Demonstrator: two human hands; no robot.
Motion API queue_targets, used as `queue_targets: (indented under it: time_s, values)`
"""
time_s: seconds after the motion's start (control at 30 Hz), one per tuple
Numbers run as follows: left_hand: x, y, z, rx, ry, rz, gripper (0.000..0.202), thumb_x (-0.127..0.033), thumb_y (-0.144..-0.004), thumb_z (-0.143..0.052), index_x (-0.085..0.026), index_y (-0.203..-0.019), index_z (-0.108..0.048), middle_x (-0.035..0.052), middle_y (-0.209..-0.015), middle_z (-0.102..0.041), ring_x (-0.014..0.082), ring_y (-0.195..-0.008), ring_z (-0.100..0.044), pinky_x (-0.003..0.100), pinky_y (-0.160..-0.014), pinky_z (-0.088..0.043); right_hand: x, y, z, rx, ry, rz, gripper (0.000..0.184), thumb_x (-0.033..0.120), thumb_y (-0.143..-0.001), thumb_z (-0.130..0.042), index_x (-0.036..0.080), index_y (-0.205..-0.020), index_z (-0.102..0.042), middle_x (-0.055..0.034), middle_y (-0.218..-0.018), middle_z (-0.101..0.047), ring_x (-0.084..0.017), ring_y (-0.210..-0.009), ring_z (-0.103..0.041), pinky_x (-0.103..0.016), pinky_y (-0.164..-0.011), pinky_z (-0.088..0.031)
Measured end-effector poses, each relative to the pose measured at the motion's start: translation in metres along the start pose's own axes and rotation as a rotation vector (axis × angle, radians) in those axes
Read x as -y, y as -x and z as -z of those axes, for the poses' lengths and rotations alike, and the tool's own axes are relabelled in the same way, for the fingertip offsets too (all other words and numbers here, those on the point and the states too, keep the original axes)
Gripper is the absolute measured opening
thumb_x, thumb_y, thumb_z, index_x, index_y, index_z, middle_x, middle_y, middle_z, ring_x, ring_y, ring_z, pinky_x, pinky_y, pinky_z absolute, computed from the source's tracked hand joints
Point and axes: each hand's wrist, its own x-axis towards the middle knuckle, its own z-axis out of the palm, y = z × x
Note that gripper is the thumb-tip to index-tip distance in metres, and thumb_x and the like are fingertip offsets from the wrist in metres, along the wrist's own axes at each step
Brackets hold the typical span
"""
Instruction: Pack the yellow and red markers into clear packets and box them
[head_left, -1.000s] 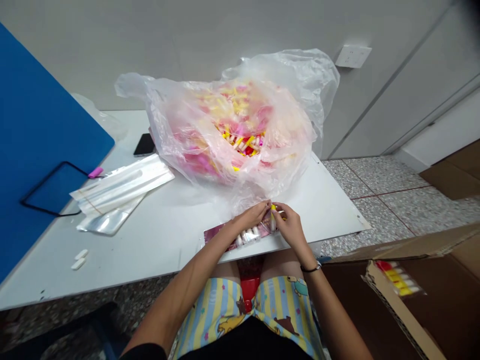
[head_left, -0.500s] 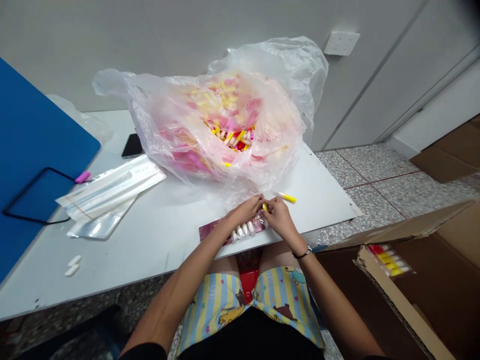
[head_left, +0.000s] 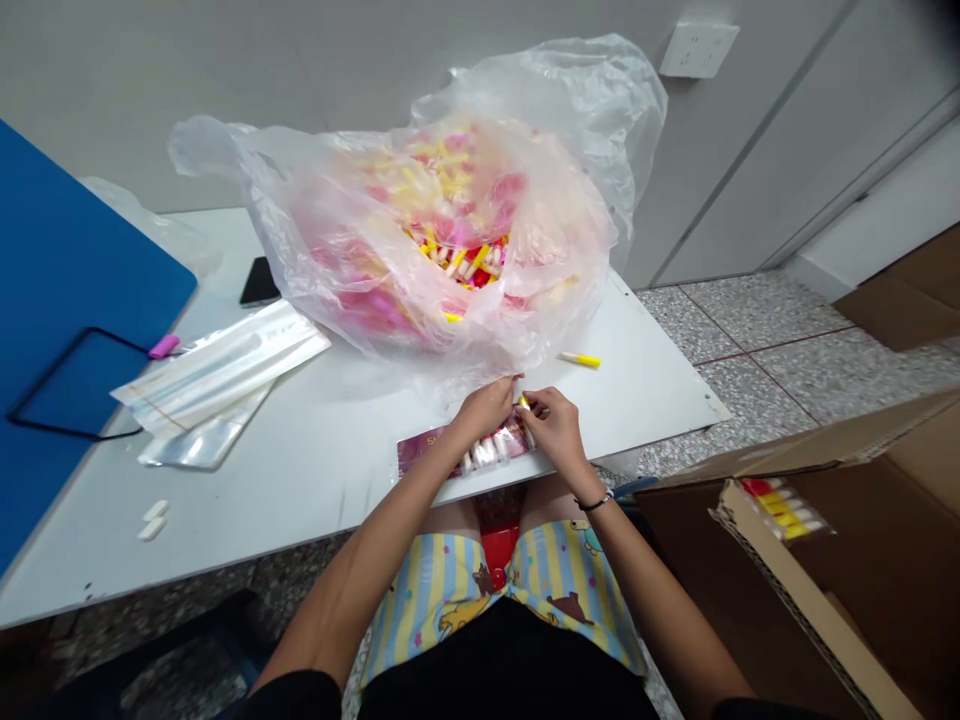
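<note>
A clear packet with a maroon card point(head_left: 420, 452) and several white tubes inside lies at the table's front edge, partly hidden by my left forearm. My left hand point(head_left: 487, 406) is closed at the packet's upper edge, fingertips pinched there. Beside it, my right hand point(head_left: 555, 425) pinches a small yellow-ended tube point(head_left: 523, 402) at the packet's right end; the tube's lower part is hard to make out. Another yellow and white tube point(head_left: 582, 359) lies loose on the table beyond my right hand. Just behind my hands, a large translucent plastic bag point(head_left: 315, 240) holds many red, yellow, pink and white tubes.
Flat plastic sleeves point(head_left: 225, 365), a dark phone point(head_left: 259, 283) and two small white pieces point(head_left: 154, 520) lie on the table's left side. A blue panel point(head_left: 82, 300) stands at far left. An open cardboard box point(head_left: 795, 590) at right contains a filled packet point(head_left: 786, 508).
My right hand and the yellow-ended tube have shifted slightly at the packet's right end, and a small gap shows between my hands. The view has tilted slightly.
</note>
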Motion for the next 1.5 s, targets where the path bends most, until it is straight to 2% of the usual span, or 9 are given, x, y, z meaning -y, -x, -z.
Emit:
queue_targets:
  time_s: [0.17, 0.27, 0.5, 0.67, 0.83, 0.97, 1.2, 1.4, 1.5]
  values:
    - [0.002, -0.003, -0.001, -0.042, -0.025, -0.009, 0.036, -0.018, -0.094, -0.033, -0.012, -0.123, -0.052, 0.0112, -0.121, -0.059, 0.0209, -0.114, -0.054, 0.031, -0.099, -0.040, 0.015, -0.008, -0.002, -0.009, 0.235, -0.108, 0.020, 0.031, -0.077, -0.059, 0.011, -0.082, -0.059, -0.0013, -0.073, -0.057, -0.004, -0.064, -0.045, -0.014, -0.062, -0.029]
    - [0.004, -0.004, -0.001, -0.071, -0.027, -0.023, 0.034, -0.018, -0.094, -0.033, -0.011, -0.119, -0.055, 0.0118, -0.120, -0.060, 0.0210, -0.115, -0.054, 0.031, -0.099, -0.040, 0.023, -0.014, -0.004, -0.002, 0.382, -0.152, 0.020, 0.031, -0.080, -0.056, 0.012, -0.080, -0.058, -0.0033, -0.077, -0.057, -0.005, -0.064, -0.042, -0.015, -0.060, -0.023]
    - [0.001, -0.003, 0.000, -0.073, -0.033, 0.037, 0.032, -0.023, -0.096, -0.033, -0.010, -0.106, -0.060, 0.0130, -0.102, -0.066, 0.0247, -0.099, -0.061, 0.035, -0.090, -0.045, 0.035, -0.017, -0.009, 0.023, 0.525, -0.192, 0.016, 0.021, -0.083, -0.049, 0.012, -0.085, -0.063, -0.0073, -0.088, -0.056, -0.005, -0.066, -0.042, -0.017, -0.060, -0.019]
    - [-0.002, -0.001, 0.003, -0.060, 0.000, 0.107, 0.035, -0.027, -0.098, -0.030, -0.012, -0.110, -0.060, 0.0120, -0.110, -0.064, 0.0247, -0.104, -0.059, 0.034, -0.091, -0.044, 0.033, -0.015, -0.006, -0.042, 0.420, -0.225, 0.021, 0.030, -0.084, -0.052, 0.014, -0.085, -0.066, -0.0066, -0.088, -0.058, -0.006, -0.069, -0.045, -0.017, -0.063, -0.023]
    - [-0.002, -0.001, 0.004, -0.042, 0.038, 0.165, 0.039, -0.032, -0.098, -0.029, -0.015, -0.113, -0.061, 0.0105, -0.114, -0.063, 0.0249, -0.107, -0.058, 0.033, -0.091, -0.044, 0.028, -0.017, -0.004, -0.072, 0.283, -0.222, 0.023, 0.031, -0.081, -0.054, 0.012, -0.077, -0.067, -0.0047, -0.078, -0.061, -0.006, -0.066, -0.047, -0.016, -0.064, -0.028]
    - [-0.001, -0.001, 0.004, -0.038, 0.052, 0.211, 0.041, -0.036, -0.097, -0.030, -0.016, -0.112, -0.062, 0.0102, -0.115, -0.063, 0.0246, -0.108, -0.058, 0.031, -0.090, -0.044, 0.023, -0.021, -0.001, -0.091, 0.198, -0.237, 0.024, 0.032, -0.078, -0.056, 0.012, -0.074, -0.068, -0.0047, -0.081, -0.063, -0.007, -0.069, -0.052, -0.016, -0.066, -0.033]
    - [0.000, -0.002, 0.004, -0.054, 0.072, 0.197, 0.038, -0.037, -0.096, -0.033, -0.016, -0.112, -0.061, 0.0093, -0.112, -0.064, 0.0246, -0.106, -0.059, 0.030, -0.091, -0.044, 0.024, -0.028, 0.001, -0.084, 0.087, -0.221, 0.026, 0.020, -0.073, -0.054, 0.015, -0.095, -0.066, 0.0001, -0.073, -0.061, -0.007, -0.068, -0.054, -0.015, -0.069, -0.036]
    - [0.001, -0.002, 0.004, -0.068, 0.094, 0.184, 0.039, -0.037, -0.096, -0.034, -0.016, -0.114, -0.061, 0.0086, -0.113, -0.064, 0.0240, -0.107, -0.058, 0.029, -0.091, -0.043, 0.024, -0.025, 0.003, -0.087, 0.102, -0.223, 0.024, 0.025, -0.073, -0.057, 0.014, -0.093, -0.063, 0.0002, -0.072, -0.061, -0.008, -0.068, -0.055, -0.016, -0.067, -0.036]
    - [0.001, -0.002, 0.004, -0.065, 0.101, 0.184, 0.039, -0.038, -0.096, -0.034, -0.017, -0.113, -0.062, 0.0078, -0.110, -0.065, 0.0230, -0.104, -0.059, 0.028, -0.091, -0.043, 0.023, -0.024, 0.000, -0.025, 0.053, -0.207, 0.027, 0.025, -0.071, -0.061, 0.013, -0.095, -0.061, 0.0006, -0.073, -0.061, -0.007, -0.068, -0.056, -0.015, -0.066, -0.038]
